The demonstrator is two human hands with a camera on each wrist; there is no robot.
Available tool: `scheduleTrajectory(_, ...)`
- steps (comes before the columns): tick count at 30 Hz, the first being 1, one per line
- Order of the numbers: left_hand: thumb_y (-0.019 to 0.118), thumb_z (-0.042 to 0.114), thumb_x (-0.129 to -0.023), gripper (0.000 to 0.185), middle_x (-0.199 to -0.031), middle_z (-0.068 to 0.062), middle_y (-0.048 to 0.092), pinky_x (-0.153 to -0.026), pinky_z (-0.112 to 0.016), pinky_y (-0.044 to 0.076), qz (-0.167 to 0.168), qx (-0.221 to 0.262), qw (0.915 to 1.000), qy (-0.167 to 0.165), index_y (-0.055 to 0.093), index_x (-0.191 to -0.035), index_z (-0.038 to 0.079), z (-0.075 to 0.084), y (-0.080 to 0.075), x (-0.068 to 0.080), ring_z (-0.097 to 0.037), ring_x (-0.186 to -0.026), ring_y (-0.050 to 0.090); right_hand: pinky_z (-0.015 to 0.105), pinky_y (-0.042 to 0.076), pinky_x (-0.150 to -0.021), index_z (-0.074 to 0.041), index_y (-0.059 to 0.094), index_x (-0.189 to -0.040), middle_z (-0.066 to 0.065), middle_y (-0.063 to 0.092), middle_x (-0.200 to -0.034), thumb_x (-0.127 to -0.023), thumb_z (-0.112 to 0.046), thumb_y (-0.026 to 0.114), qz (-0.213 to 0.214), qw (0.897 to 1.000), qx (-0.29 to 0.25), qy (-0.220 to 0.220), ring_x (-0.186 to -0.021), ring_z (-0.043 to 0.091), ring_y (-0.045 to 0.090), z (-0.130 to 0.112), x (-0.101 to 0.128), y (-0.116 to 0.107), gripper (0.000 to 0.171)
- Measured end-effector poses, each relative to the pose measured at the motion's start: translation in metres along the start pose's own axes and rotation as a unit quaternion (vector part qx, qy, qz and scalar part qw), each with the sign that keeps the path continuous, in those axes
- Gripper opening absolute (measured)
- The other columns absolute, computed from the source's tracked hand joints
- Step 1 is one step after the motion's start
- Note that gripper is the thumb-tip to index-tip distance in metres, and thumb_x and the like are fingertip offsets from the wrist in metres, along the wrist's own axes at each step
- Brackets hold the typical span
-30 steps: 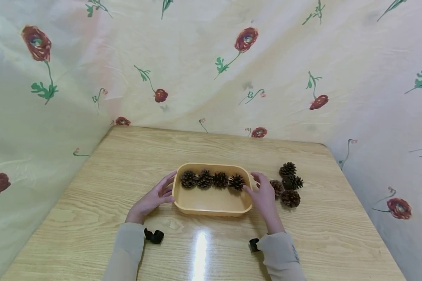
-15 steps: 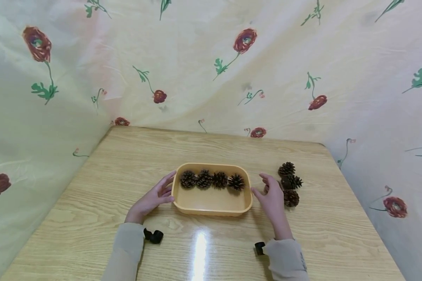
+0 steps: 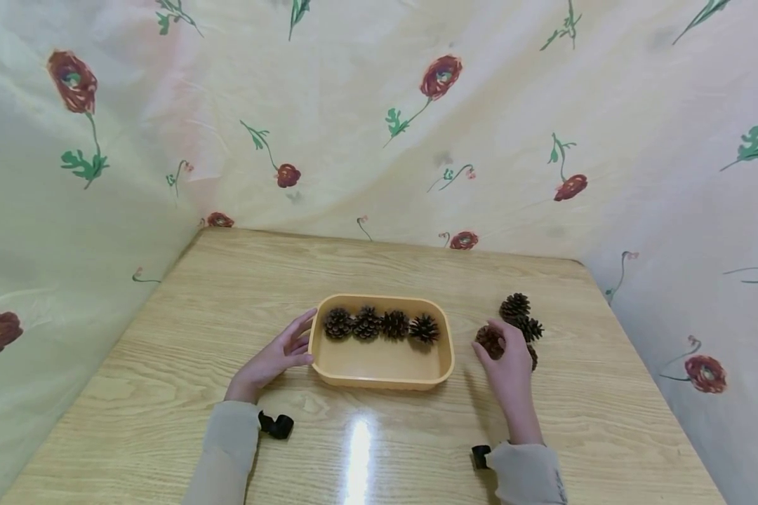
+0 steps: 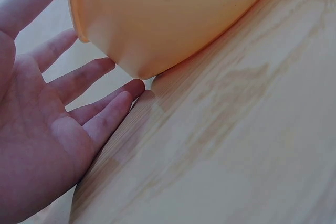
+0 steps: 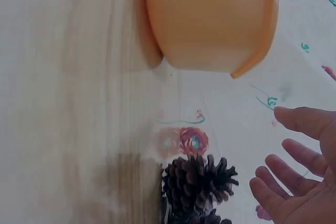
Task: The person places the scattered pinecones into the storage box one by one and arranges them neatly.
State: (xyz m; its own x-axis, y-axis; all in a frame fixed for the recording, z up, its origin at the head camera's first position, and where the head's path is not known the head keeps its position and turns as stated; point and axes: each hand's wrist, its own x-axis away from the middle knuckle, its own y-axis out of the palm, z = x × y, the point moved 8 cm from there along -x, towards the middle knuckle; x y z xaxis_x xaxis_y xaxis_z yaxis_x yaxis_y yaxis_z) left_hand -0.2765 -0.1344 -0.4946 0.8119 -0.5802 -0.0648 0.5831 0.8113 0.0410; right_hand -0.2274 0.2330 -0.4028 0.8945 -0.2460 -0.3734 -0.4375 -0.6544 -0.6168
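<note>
A yellow-orange plastic container (image 3: 379, 382) stands on the table with several pine cones (image 3: 368, 324) in a row along its far wall. My left hand (image 3: 273, 358) rests at its left end, and in the left wrist view the fingers are spread beside the container's outer wall (image 4: 173, 24). To the right, my right hand (image 3: 510, 361) hovers over a loose brown pine cone (image 3: 488, 341), partly hiding it. In the right wrist view my right hand (image 5: 304, 177) has its fingers apart and gently bent, near a pine cone (image 5: 189, 184), and no grip shows.
More loose pine cones (image 3: 515, 307) lie just behind and right of my right hand. The wood-grain table (image 3: 259, 266) ends at a flower-printed cloth (image 3: 354, 105) at the back and sides. Black wrist cameras (image 3: 281, 426) sit at both cuffs.
My right hand has moved right, from the container's right end to the loose pine cones. My left hand and the container have stayed in place.
</note>
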Motion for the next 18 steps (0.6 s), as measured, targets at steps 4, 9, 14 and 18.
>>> scheduleTrajectory(4, 0.059, 0.0, -0.087, 0.081, -0.153, -0.01, 0.014, -0.112, -0.043, 0.019, 0.0, 0.0, 1.0, -0.001, 0.014, -0.149, 0.026, 0.0, 0.0, -0.001, -0.035, -0.137, 0.021, 0.041, 0.043, -0.091, 0.001, 0.056, -0.116, 0.018, 0.052, -0.119, -0.075, 0.003, 0.072, 0.034, 0.999, -0.002, -0.024, -0.113, 0.031, 0.048, 0.002, 0.003, -0.009, 0.043)
scheduleTrajectory(9, 0.058, 0.0, -0.088, 0.08, -0.153, -0.011, 0.014, -0.113, -0.044, 0.019, 0.001, -0.003, 1.0, -0.002, 0.014, -0.149, 0.027, 0.001, 0.001, 0.0, -0.035, -0.137, 0.021, 0.048, 0.04, -0.092, 0.001, 0.059, -0.111, 0.02, 0.055, -0.117, -0.073, 0.006, 0.073, 0.076, 0.996, 0.005, -0.055, -0.112, 0.034, 0.048, 0.004, 0.007, -0.021, 0.041)
scheduleTrajectory(14, 0.058, -0.001, -0.088, 0.081, -0.153, -0.011, 0.014, -0.113, -0.044, 0.018, 0.0, -0.002, 1.0, -0.002, 0.013, -0.149, 0.025, 0.001, 0.001, 0.0, -0.035, -0.137, 0.021, 0.054, 0.035, -0.097, 0.003, 0.057, -0.113, 0.023, 0.052, -0.121, -0.075, 0.004, 0.072, 0.083, 0.996, 0.018, -0.025, -0.115, 0.04, 0.044, 0.015, 0.01, -0.032, 0.041)
scheduleTrajectory(18, 0.058, -0.002, -0.087, 0.081, -0.153, -0.011, 0.015, -0.113, -0.043, 0.018, -0.002, 0.0, 1.0, 0.0, 0.012, -0.149, 0.025, 0.002, 0.002, 0.0, -0.034, -0.138, 0.02, 0.056, 0.034, -0.097, 0.003, 0.055, -0.116, 0.024, 0.048, -0.125, -0.075, 0.003, 0.072, 0.066, 0.997, 0.032, 0.013, -0.118, 0.042, 0.041, 0.027, 0.011, -0.038, 0.044)
